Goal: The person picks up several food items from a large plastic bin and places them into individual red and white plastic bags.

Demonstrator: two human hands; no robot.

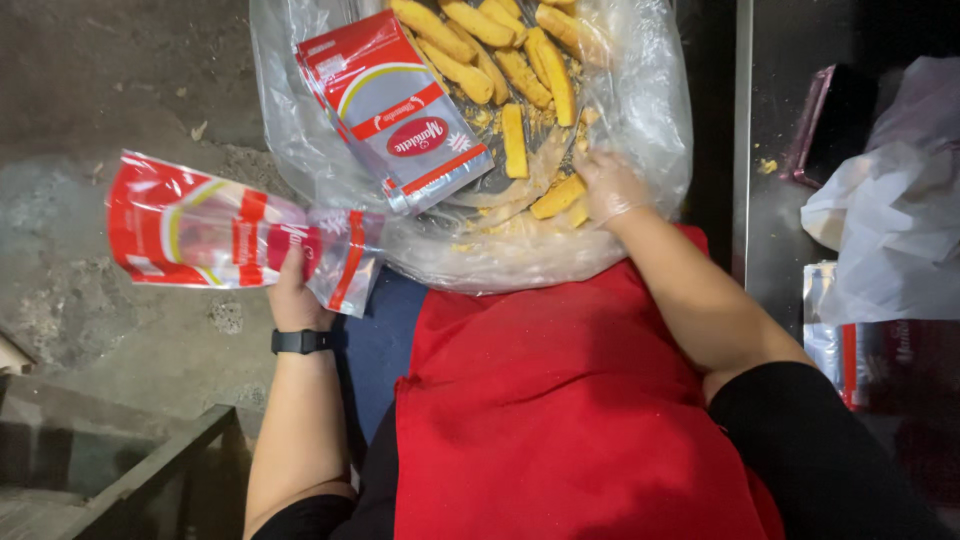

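My left hand, with a black wristband, holds a red, white and clear snack packet out to the left over the floor. My right hand, in a thin clear glove, reaches into a big clear plastic bag on my lap and touches yellow finger-shaped biscuits. More of these biscuits and crumbs lie deeper in the bag. A stack of flat red and silver packets rests on the bag's left side. I wear a red apron.
A rough concrete floor lies to the left. A dark metal counter stands at the right with crumbs, a white plastic bag, a dark pink-edged tray and more packets. A dark frame sits at bottom left.
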